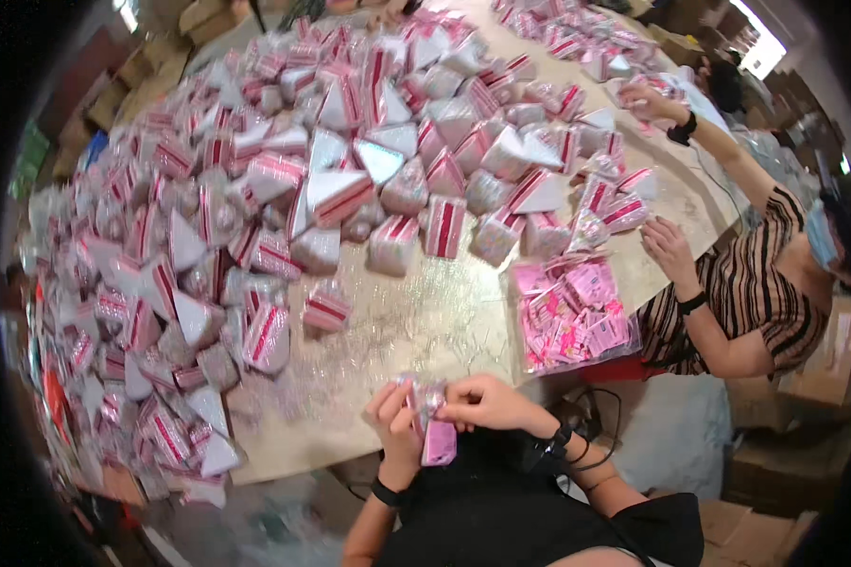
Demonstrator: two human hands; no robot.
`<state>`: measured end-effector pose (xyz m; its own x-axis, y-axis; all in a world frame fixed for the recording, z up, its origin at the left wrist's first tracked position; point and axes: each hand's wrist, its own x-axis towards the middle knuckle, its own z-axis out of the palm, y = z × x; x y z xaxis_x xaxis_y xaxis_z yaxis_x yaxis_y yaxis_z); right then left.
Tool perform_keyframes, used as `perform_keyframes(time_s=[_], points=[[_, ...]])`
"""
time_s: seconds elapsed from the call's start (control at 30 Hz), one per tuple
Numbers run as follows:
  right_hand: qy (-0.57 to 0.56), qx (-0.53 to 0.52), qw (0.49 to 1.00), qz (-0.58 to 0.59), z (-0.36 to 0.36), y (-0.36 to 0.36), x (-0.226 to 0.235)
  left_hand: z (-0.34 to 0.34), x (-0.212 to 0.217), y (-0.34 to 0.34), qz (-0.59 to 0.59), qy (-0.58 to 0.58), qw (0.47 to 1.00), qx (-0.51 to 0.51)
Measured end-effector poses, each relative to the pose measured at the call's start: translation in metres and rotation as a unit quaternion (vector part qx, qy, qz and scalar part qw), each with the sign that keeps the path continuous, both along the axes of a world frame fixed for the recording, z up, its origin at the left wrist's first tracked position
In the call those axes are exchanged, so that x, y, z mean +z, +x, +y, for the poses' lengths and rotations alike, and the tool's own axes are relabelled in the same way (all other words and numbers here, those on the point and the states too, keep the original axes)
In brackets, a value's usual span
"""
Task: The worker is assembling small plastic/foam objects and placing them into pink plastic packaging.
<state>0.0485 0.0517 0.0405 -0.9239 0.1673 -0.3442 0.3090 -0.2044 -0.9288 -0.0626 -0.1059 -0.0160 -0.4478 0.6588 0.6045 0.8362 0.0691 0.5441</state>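
At the near edge of the table, my left hand [394,422] is closed round a small cake-slice-shaped piece [432,397], mostly covered by my fingers. A pink card tag [440,443] hangs below it, toward my body. Meeting it from the other side, my right hand [484,403] has thumb and fingers pinched together on the piece's upper part. What exactly lies between those right fingertips is too small to make out. Just beyond my hands lies a single pink and white cake-slice-shaped piece [327,306].
Many wrapped cake-slice-shaped pieces [340,194] cover the left and far table. To the right lies a clear bag of pink tags [577,312]. Beside it, a co-worker in a striped top [728,293] reaches over the table with both hands. Cardboard boxes [794,444] stand behind.
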Motion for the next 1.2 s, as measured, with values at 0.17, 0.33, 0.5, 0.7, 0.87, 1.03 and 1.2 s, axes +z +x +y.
perform_keyframes(time_s=[0.17,0.33,0.5,0.7,0.87,1.03,1.2], points=[[0.013,0.034,0.999,0.018,-0.003,-0.011,0.007,-0.001,-0.020,-0.001,-0.045,-0.006,0.997,0.058],[0.003,0.038,0.998,0.051,0.008,-0.012,0.007,0.007,0.006,0.008,-0.022,0.004,0.998,0.052],[0.006,0.071,0.997,0.021,0.016,-0.009,0.012,0.013,0.036,0.006,-0.445,-0.001,0.896,-0.009],[0.115,-0.042,0.987,0.105,0.056,0.020,0.009,0.014,-0.018,0.008,-0.179,-0.051,0.981,0.060],[0.436,-0.213,0.837,0.251,0.143,0.027,0.047,0.012,-0.002,0.005,-0.020,-0.099,0.991,0.091],[0.655,-0.353,0.662,0.093,0.243,0.072,0.066,0.020,0.011,0.000,0.023,-0.110,0.991,0.067],[0.347,-0.486,0.748,0.288,0.317,0.042,0.094,0.015,0.012,0.000,0.024,-0.112,0.990,0.077]])
